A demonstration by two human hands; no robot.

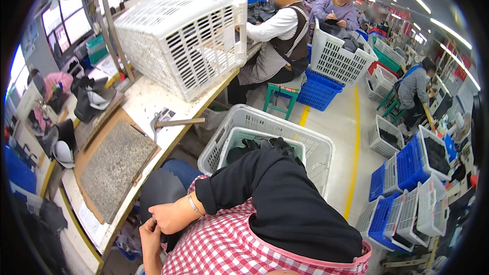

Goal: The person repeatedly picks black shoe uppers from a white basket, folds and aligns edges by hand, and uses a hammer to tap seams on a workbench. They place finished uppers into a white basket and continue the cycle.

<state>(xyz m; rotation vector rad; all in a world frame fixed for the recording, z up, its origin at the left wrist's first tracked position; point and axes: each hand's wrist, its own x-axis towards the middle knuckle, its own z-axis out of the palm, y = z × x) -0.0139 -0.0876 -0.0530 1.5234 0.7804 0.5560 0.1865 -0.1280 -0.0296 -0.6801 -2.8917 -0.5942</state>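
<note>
Low in front of my checked apron, my right hand [175,216], with a silver bracelet at its wrist, is closed with bent fingers. Just below it my left hand [150,238] pinches at the same spot, the two hands touching. Between and behind them is a dark grey sheet-like piece [162,191], its upper part standing over my lap. Its lower edge is hidden by my hands. On the bench to the left lie a speckled grey slab [118,165] on brown board and a hammer [178,122] with a wooden handle.
A large white crate [153,25] lies on its side on the bench [145,94]. Beside me a white basket [318,160] holds a smaller one with dark pieces [270,145]. A seated person [285,30] works ahead. Stacked blue and white crates [402,170] stand right.
</note>
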